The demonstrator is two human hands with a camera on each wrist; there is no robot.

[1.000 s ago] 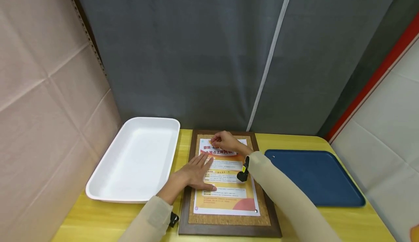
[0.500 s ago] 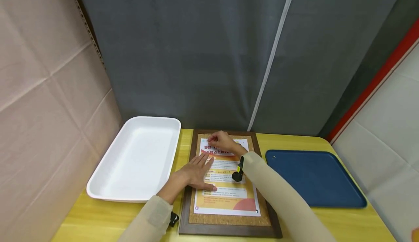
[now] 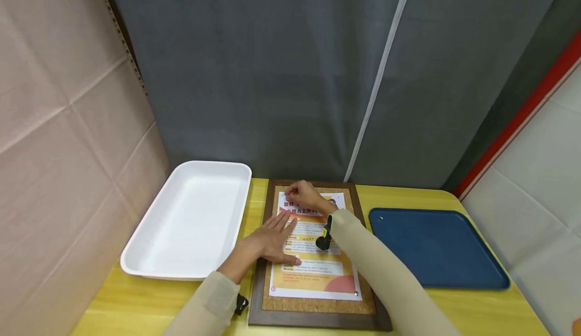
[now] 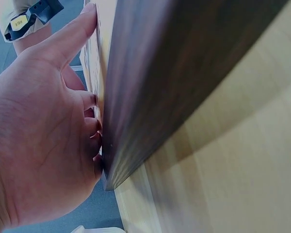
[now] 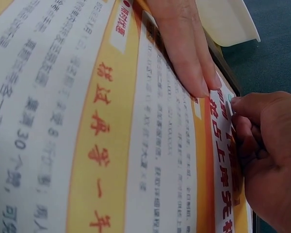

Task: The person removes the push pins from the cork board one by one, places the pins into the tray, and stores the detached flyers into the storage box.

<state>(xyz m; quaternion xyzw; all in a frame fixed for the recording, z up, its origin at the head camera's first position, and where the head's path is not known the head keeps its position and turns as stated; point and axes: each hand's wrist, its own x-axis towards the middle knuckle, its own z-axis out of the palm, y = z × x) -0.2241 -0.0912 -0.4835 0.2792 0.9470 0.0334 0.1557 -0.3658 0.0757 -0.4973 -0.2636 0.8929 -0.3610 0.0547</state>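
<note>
Poster (image 3: 313,270) lies on framed corkboard (image 3: 317,305), lower centre of frame, apparently part-fastened: pin (image 3: 356,293) at lower-right corner, others unclear. Left hand (image 3: 271,242) spread flat on it. Right hand (image 3: 304,195) curled at upper-left corner, probably unfinished; cannot tell whether it pinches anything.

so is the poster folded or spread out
Spread out: the poster lies open on the corkboard, its printed face and bottom corners showing.
</note>
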